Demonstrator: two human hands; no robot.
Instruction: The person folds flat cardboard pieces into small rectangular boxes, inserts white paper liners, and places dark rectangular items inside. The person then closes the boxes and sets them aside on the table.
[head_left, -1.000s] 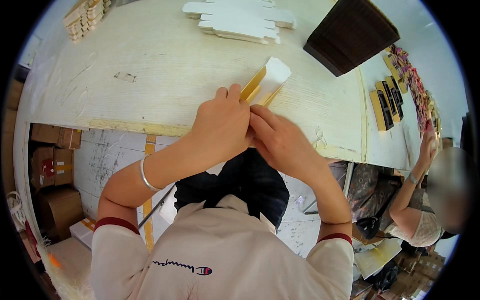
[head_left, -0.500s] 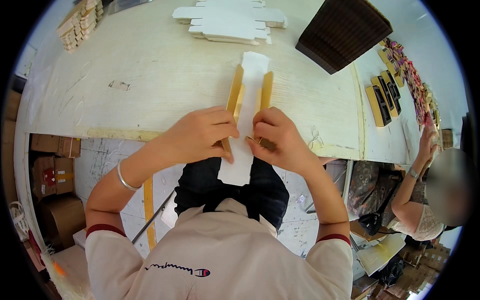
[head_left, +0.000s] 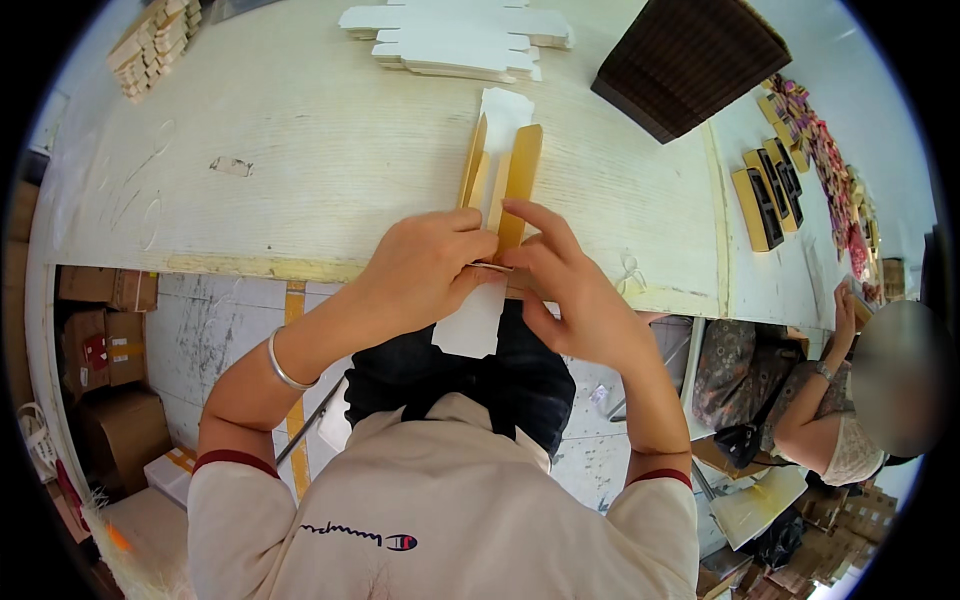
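A partly folded paper carton [head_left: 520, 180], gold on its raised side walls and white along its inner strip, lies across the table's front edge. Its near white flap hangs over my lap. My left hand [head_left: 430, 262] is closed, pinching folded flaps at the near end between thumb and fingers. On the other side, my right hand [head_left: 575, 290] has its fingers apart. Its index finger reaches up to the right gold wall, and other fingertips are by the pinched flaps. My fingers partly hide the fold.
Flat white carton blanks [head_left: 455, 48] are stacked at the far middle. A dark brown ribbed box [head_left: 690, 65] stands to their right, gold boxes with black inserts [head_left: 765, 195] farther right. A co-worker's hand [head_left: 845, 315] is at the right. Cardboard boxes [head_left: 125, 425] sit below left.
Both hands have come together at the carton's near end, folding flaps inward. The right hand has loosened from its wall and spread its fingers. The side walls stand closer together.
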